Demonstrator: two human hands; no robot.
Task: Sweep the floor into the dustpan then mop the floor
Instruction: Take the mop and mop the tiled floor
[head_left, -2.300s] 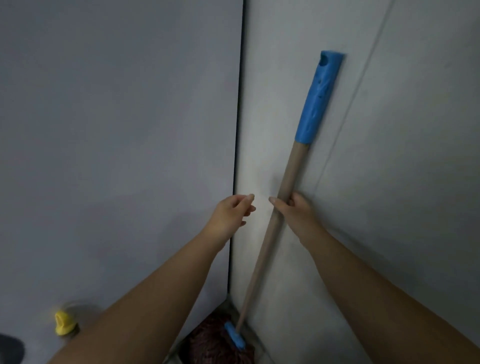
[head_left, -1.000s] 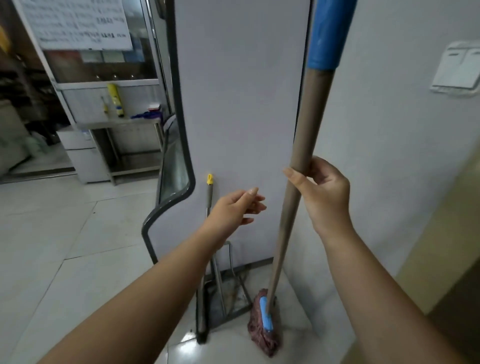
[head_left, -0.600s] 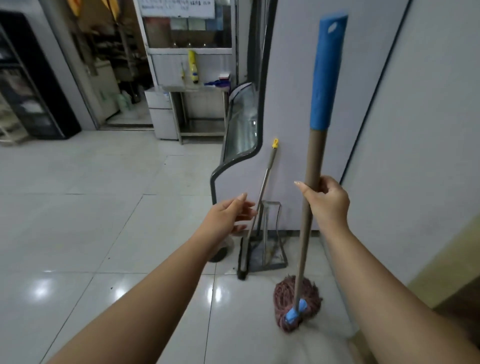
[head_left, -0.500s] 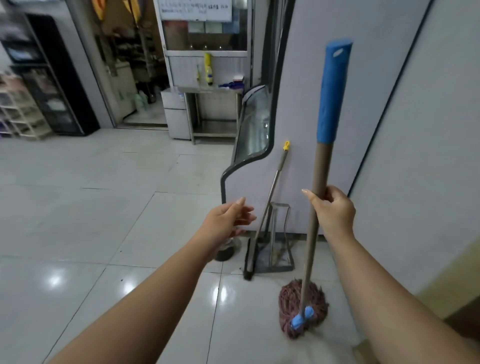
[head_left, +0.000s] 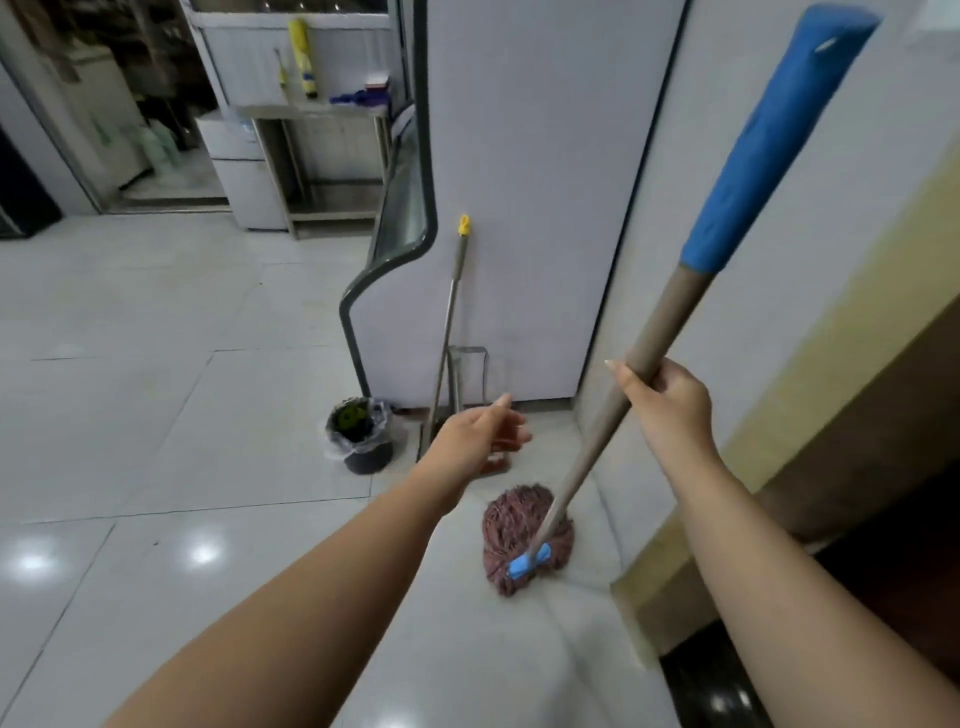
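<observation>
My right hand (head_left: 667, 410) grips the wooden shaft of a mop (head_left: 660, 332) with a blue top grip; the shaft leans up to the right. Its reddish string head (head_left: 519, 535) rests on the white tiled floor (head_left: 156, 395) below my hands. My left hand (head_left: 480, 434) hovers open, fingers apart, left of the shaft and apart from it. Behind my left hand, a metal dustpan (head_left: 467, 374) and a broom handle with a yellow cap (head_left: 452, 306) lean against the grey panel.
A small black bin with a plastic liner (head_left: 360, 434) stands left of the dustpan. The grey wall panel (head_left: 530, 182) and a wall corner close in the right side. A metal counter with bottles (head_left: 306, 104) is at the back left.
The mop came away from the wall corner, and its head now lies on the open floor. The view has turned from the corner to the room and tilted down. My left hand stayed open.
</observation>
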